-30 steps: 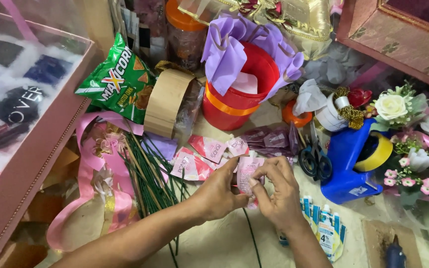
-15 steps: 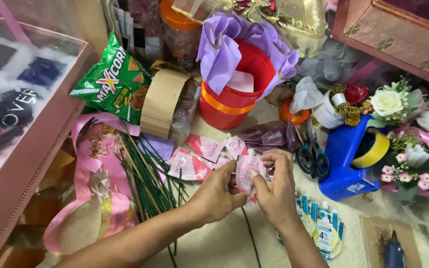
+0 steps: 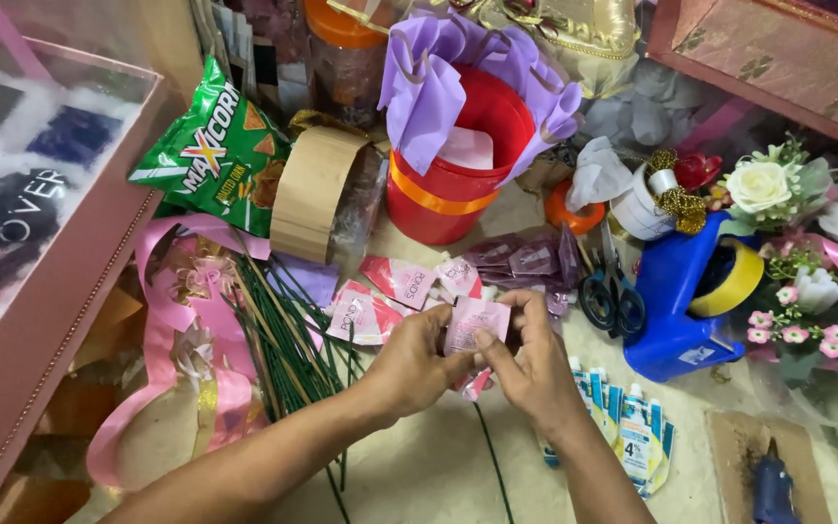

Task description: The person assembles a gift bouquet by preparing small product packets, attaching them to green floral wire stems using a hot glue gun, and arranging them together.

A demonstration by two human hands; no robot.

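Still, both hands (image 3: 477,364) pinch the pink sachet (image 3: 475,322), unmoved.

Bright, even overhead light, soft shadows, slight blur at the frame's edges, mild glare on plastic.

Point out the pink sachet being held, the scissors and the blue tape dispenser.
Pink sachet (image 3: 477,323), head view, its flat front.
Scissors (image 3: 612,299), head view, the black handles.
Blue tape dispenser (image 3: 669,291), head view, its blue body.

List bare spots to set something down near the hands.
Bare floor below the hands, between the green stems and small tubes. Another patch right of the scissors. Crowded above: red bucket, pink sachets, blue tape dispenser.
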